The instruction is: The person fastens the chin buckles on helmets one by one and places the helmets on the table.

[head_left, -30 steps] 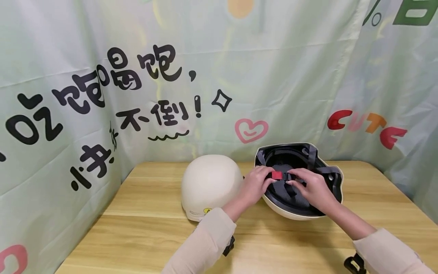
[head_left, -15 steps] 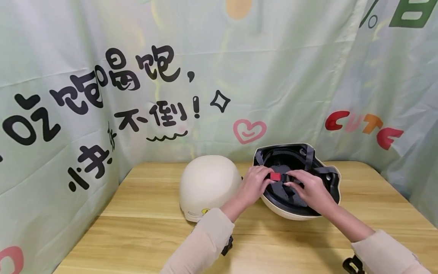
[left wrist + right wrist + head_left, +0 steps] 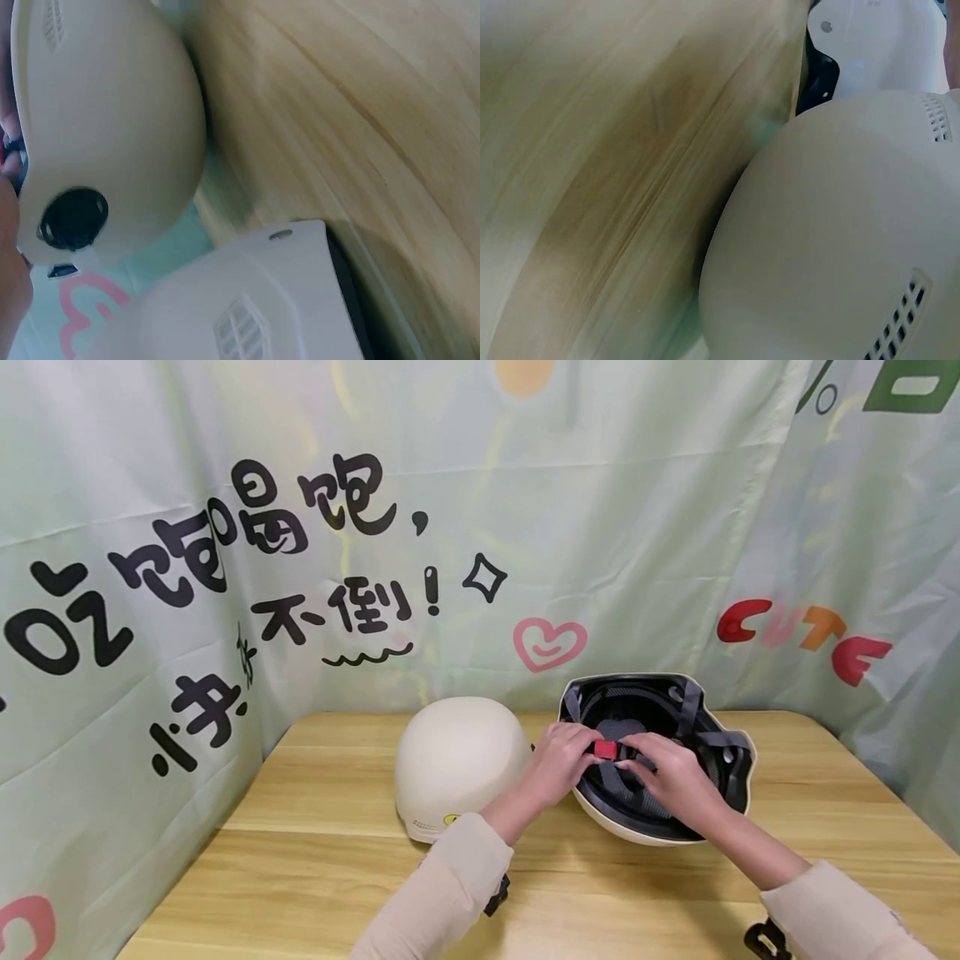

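Note:
An upturned cream helmet (image 3: 637,837) lies on the table, its black padded inside and grey straps facing up. Over its opening, my left hand (image 3: 557,767) pinches the red part of the chin-strap buckle (image 3: 605,750). From the other side my right hand (image 3: 681,778) pinches the black end, its fingertips nearly meeting the red part. How far the two parts are joined is too small to tell. The left wrist view catches only the edge of my left hand (image 3: 9,262) beside the helmet shell (image 3: 120,112); the right wrist view mostly holds that shell (image 3: 817,225), the buckle hidden.
A second cream helmet (image 3: 461,760) stands dome up just left of the upturned one, close to my left forearm. Beneath both is a wooden table (image 3: 322,860). A printed curtain (image 3: 637,527) hangs behind the table's far edge.
My right hand has moved slightly left towards the red part, and the gap between the hands has narrowed. The upturned helmet has shifted a little to the right. The other helmet stays put.

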{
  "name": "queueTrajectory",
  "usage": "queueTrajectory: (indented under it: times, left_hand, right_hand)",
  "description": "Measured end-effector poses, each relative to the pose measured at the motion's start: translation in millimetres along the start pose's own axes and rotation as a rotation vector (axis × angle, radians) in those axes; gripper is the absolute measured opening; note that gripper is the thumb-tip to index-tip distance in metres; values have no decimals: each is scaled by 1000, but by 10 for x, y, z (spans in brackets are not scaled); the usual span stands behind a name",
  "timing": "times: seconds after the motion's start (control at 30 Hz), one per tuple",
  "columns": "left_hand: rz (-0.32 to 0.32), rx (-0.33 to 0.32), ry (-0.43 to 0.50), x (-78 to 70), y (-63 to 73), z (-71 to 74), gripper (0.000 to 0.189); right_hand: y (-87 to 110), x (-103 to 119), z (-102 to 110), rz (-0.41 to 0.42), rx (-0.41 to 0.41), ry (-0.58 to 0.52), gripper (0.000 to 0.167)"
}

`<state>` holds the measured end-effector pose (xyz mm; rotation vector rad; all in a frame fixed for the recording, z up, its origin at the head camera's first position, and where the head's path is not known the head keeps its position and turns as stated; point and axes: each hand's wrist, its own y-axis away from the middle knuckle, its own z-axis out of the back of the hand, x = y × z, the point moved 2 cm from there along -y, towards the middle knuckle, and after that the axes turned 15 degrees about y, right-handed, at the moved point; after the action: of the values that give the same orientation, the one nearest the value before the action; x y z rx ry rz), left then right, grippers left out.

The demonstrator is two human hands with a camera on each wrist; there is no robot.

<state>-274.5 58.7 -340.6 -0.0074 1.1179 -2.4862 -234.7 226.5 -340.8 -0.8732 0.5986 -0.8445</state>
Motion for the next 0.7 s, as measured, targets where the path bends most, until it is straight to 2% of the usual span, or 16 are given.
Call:
queueTrajectory:
  times: [0.1, 0.13, 0.27, 0.47, 0.53, 0.7]
  left_hand:
    - [13, 2, -14, 2, -1, -5, 25]
    - [20, -1, -8, 4, -1, -5, 25]
    - [44, 7, 20, 8, -16, -2, 25]
    - [86, 18, 70, 15, -39, 13, 29]
    - [93, 12, 77, 18, -33, 15, 34]
    - [98, -7, 96, 37, -27, 19, 43]
  right_hand:
    - [-20, 3, -15, -4, 12, 3, 27]
    - [-26, 3, -16, -8, 16, 5, 27]
    - [-48, -5, -7, -21, 30, 10, 40]
    - [-88, -15, 9, -54, 59, 20, 39]
    - [-97, -26, 9, -77, 102, 33, 36]
    - [-108, -104, 57, -174, 324, 52, 37]
